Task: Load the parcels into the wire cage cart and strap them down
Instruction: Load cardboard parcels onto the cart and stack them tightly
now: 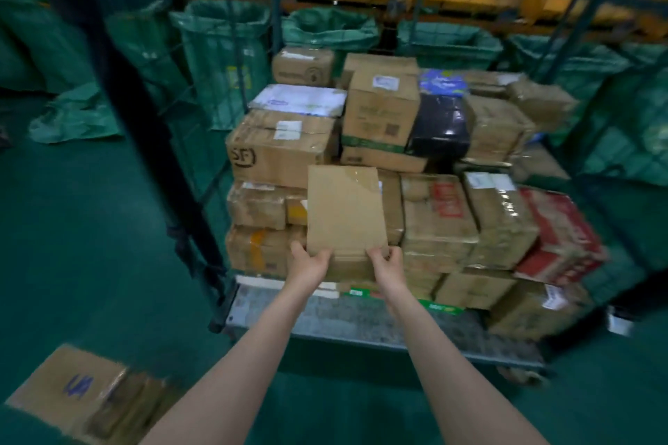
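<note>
The cart (361, 329) is partly full of boxes (433, 220), so I think loading is the step now. A flat box (345, 209) is up in front of the pile. The left hand (309, 262) and right hand (386, 262) grip its bottom edge. Next it needs a free spot.

Parcel depot: green sacks (224, 58), wire cage cart (361, 321) of taped cartons (437, 220).

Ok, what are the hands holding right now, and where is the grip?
A flat cardboard parcel, held upright. The left hand grips its lower left corner, the right hand its lower right corner.
</note>
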{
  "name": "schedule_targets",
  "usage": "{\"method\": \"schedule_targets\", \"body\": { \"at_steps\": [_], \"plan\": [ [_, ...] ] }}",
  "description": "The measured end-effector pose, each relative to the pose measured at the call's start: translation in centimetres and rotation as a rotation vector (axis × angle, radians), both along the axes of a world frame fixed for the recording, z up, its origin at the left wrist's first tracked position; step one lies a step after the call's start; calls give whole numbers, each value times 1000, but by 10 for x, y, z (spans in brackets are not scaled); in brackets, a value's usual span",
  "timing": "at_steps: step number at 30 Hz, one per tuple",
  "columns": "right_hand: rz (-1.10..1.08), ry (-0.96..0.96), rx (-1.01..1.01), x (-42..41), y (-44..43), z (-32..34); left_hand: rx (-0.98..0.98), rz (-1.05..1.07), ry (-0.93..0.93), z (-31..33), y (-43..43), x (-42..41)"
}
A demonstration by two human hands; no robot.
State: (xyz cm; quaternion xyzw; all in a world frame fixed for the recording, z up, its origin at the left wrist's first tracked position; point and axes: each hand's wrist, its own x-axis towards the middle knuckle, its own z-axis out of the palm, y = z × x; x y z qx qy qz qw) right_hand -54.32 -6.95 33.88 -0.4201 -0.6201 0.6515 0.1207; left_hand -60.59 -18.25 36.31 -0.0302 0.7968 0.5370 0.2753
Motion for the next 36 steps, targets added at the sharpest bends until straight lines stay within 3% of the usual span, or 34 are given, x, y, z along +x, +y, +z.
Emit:
{"method": "schedule_targets", "body": {
  "at_steps": [11, 23, 30, 36],
  "plan": [
    [-387, 13, -45, 60, 157, 7, -41, -436, 70, 7, 194, 15],
    [-617, 22, -24, 57, 339, 24, -22, -691, 103, 27, 401, 4],
    [-668, 22, -59, 61, 441, 19, -35, -740, 69, 15, 510, 4],
    [-588, -45, -59, 55, 559, 10, -23, -646, 41, -2, 614, 0]
  ]
}}
